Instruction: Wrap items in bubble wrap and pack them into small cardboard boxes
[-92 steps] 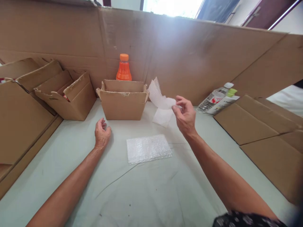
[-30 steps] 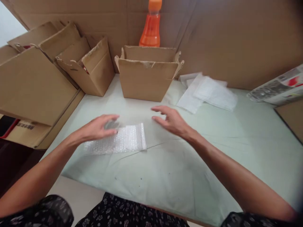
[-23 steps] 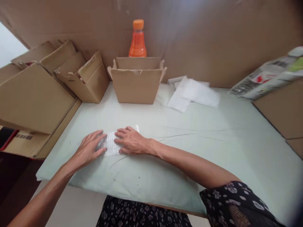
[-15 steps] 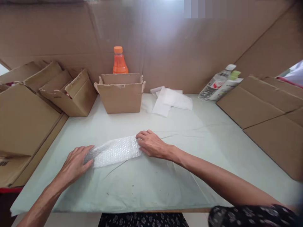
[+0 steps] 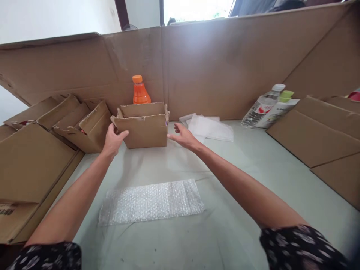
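A small open-topped cardboard box (image 5: 146, 131) stands at the back of the table. My left hand (image 5: 113, 139) is at its left side, the thumb stretched across the front face and the fingers by the side edge. At the box's right edge is my right hand (image 5: 184, 135), its thumb pointing at the lower corner and the fingers apart. Whether either hand presses on the cardboard I cannot tell. Nearer to me, a flat strip of bubble wrap (image 5: 153, 202) lies untouched on the pale table cover.
Behind the box stands an orange bottle (image 5: 140, 93). White flat pouches (image 5: 215, 128) lie to its right, with a clear bottle (image 5: 261, 107) leaning farther right. Cardboard boxes (image 5: 84, 125) crowd the left side, and a cardboard panel (image 5: 317, 135) borders the right.
Both hands have left the bubble wrap and moved forward to the sides of the small box. The bubble wrap now lies spread flat and longer. The view has tilted up.
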Available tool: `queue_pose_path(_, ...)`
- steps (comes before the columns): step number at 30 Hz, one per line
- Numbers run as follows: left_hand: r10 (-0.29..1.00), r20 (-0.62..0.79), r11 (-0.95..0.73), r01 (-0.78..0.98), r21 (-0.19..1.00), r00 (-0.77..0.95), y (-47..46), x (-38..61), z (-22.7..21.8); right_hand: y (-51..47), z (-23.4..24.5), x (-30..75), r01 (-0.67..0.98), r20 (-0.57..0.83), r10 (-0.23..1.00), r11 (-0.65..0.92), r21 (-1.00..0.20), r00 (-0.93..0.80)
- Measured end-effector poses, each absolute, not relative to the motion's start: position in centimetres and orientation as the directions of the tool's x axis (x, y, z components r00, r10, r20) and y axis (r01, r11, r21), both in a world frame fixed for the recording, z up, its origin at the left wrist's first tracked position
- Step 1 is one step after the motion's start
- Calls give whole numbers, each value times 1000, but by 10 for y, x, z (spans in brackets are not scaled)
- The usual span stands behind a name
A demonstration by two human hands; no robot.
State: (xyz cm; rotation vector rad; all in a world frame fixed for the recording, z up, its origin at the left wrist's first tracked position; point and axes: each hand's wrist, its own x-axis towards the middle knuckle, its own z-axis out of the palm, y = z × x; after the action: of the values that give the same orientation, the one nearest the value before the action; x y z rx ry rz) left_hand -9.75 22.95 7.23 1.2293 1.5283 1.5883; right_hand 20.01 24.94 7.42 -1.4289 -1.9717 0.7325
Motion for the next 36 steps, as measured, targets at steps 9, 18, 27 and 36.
queue_pose_path(9,829,367,-279,256,926,-423,206,-88,34,255,20,167,522,349,918,396,-756,-191)
queue_pose_path(18,880,348,-280,236,930,-324,244,-106,43,272,38,172,592,197,953,297,-749,-229)
queue_pose_path(27,982,177,-182,608,773,69,15,-71,9,81,2,168,489,191,573,798,-351,-797)
queue_pose_path(36,879,317,-477,663,577,355,4,-116,-14,43,-20,312,861,268,894,429,-274,-360)
